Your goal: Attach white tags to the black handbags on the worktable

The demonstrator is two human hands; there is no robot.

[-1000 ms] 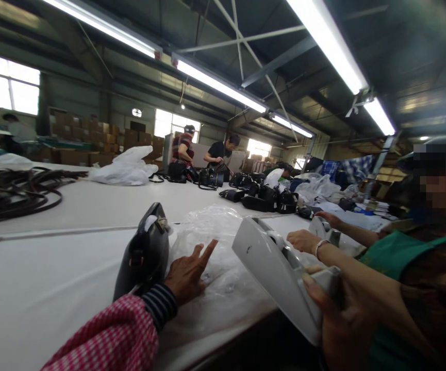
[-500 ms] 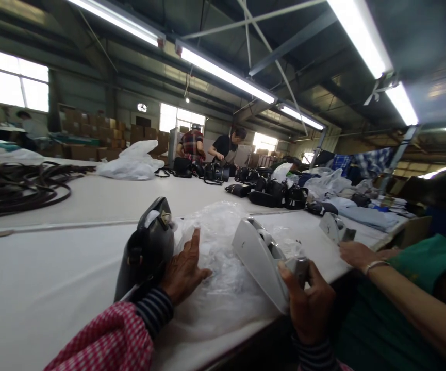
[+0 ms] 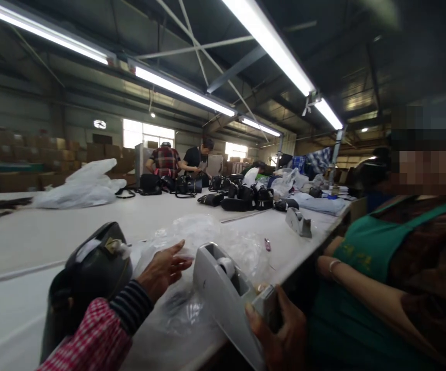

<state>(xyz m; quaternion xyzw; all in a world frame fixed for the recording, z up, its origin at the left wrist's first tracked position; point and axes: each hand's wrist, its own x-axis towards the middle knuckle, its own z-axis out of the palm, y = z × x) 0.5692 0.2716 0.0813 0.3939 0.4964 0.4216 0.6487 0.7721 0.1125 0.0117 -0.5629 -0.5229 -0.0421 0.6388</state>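
Note:
A grey-white tape dispenser (image 3: 217,288) stands tilted at the table's near edge. My right hand (image 3: 280,332) is closed around its front end, by the metal cutter, thumb on one side and fingers on the other. My left hand (image 3: 164,270) is open, fingers stretched toward the dispenser, over crumpled clear plastic bags (image 3: 192,309). Whether it touches the plastic I cannot tell. Left of that hand a black handbag (image 3: 95,273) stands upright, with white wrapping on its metal fittings; my sleeve covers part of it.
A second tape dispenser (image 3: 298,222) sits farther right near the table edge. A co-worker in a green apron (image 3: 365,257) is close on my right. Several black bags (image 3: 242,198) and a white plastic heap (image 3: 83,185) lie across the white table (image 3: 161,206).
My view has swung right. My left hand has moved away from the black handbag toward the dispenser. The co-worker's hand has left the second dispenser. My right hand keeps its grip.

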